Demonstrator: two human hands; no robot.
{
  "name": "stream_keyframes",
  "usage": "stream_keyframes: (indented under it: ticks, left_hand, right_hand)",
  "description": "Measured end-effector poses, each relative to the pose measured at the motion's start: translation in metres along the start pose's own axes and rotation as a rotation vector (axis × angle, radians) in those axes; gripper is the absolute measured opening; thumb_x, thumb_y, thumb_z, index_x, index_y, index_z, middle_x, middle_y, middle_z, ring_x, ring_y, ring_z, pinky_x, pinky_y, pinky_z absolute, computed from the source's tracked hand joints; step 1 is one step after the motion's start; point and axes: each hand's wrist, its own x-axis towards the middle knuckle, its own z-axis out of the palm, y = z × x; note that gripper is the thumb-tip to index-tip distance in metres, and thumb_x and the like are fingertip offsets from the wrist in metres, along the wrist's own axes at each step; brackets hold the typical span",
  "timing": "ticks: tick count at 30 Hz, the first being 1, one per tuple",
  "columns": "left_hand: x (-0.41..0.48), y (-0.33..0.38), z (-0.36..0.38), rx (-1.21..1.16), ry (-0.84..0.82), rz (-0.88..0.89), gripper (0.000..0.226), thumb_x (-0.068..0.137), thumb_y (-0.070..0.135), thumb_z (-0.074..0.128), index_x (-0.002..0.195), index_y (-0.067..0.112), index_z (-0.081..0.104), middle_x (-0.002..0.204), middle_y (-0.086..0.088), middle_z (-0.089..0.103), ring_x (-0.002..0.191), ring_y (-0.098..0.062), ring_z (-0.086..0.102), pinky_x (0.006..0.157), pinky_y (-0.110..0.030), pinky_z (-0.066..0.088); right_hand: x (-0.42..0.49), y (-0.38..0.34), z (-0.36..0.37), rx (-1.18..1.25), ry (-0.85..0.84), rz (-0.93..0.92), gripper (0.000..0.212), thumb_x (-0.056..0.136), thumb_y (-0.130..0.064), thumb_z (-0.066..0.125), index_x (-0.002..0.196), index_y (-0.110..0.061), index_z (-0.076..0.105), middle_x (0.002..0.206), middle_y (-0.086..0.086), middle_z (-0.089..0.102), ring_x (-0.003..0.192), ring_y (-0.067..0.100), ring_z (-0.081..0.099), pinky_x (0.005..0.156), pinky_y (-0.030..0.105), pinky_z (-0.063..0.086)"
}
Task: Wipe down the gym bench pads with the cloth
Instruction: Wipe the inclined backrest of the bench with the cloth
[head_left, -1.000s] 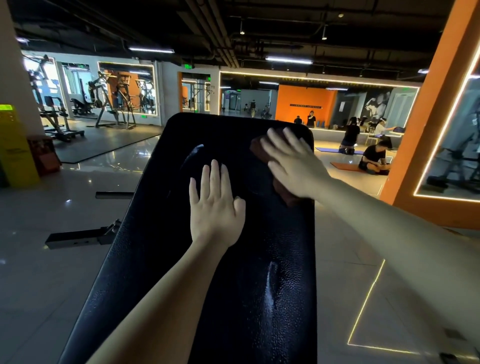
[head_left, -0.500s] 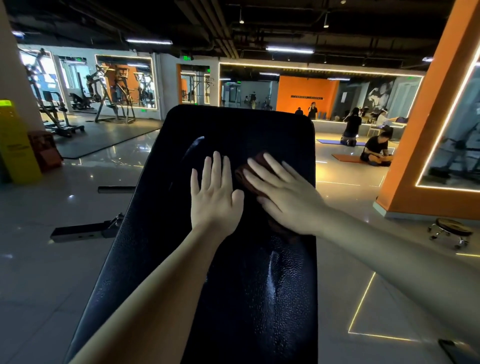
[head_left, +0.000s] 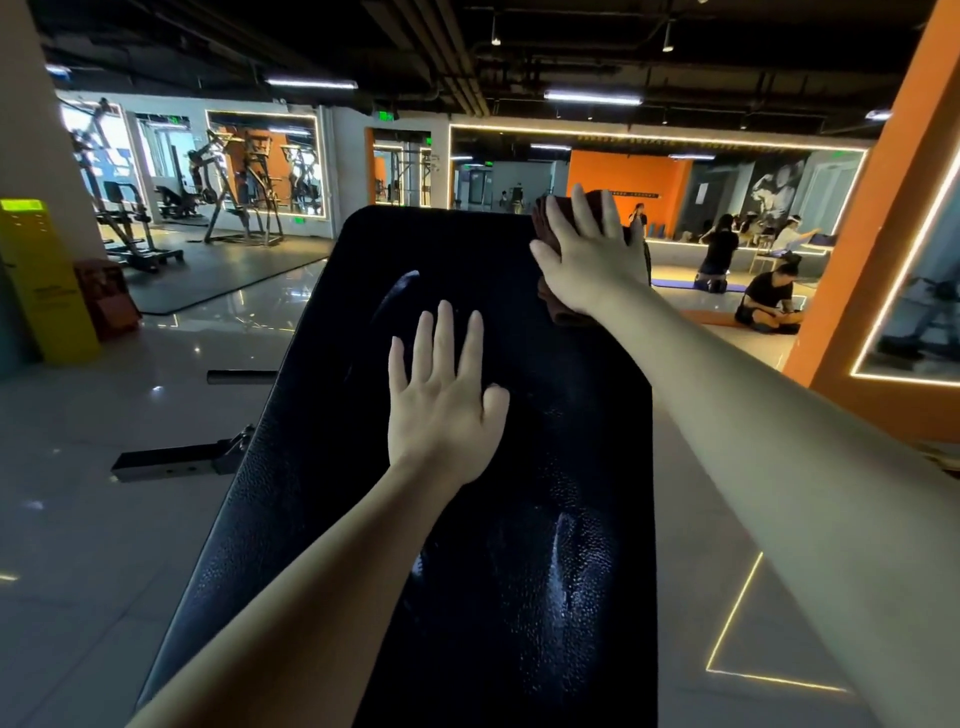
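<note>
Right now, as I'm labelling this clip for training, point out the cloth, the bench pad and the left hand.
cloth (head_left: 557, 310), head view, its lower brown edge.
bench pad (head_left: 452, 249), head view, bare black upper surface.
left hand (head_left: 441, 410), head view, back of the hand.

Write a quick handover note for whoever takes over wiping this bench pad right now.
Left hand: flat on the middle of the black bench pad, holding nothing.
Right hand: straight fingers press the brown cloth onto the pad's far right corner.
Done: damp streaks show on the pad; full coverage cannot be told.
Left: likely the far left corner, the patch under the left hand, the near end.
</note>
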Motion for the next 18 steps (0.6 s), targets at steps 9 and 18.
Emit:
stream_keyframes:
  ticks: [9,18]
  left_hand:
    - [0.002,-0.006,-0.006,-0.029,-0.084,0.019,0.075,0.086,0.044,0.01,0.157,0.026,-0.008,0.163,-0.005,-0.019,0.149,-0.019,-0.022,0.119,-0.043,-0.015]
    - [-0.008,-0.017,-0.004,0.047,-0.057,0.124,0.078,0.083,0.056,-0.009,0.156,0.031,-0.006,0.164,-0.004,-0.016,0.15,-0.022,-0.018,0.12,-0.044,-0.012]
  right_hand:
    - [-0.151,-0.011,0.036,0.006,0.01,-0.373,0.071,0.095,-0.053,0.0,0.158,-0.024,0.01,0.166,-0.002,-0.001,0.152,0.025,-0.01,0.122,0.05,0.001]
    - [-0.091,0.018,0.022,-0.047,0.045,-0.212,0.059,0.103,-0.048,0.004,0.158,-0.028,-0.004,0.164,-0.007,-0.018,0.149,0.018,-0.021,0.122,0.045,-0.01]
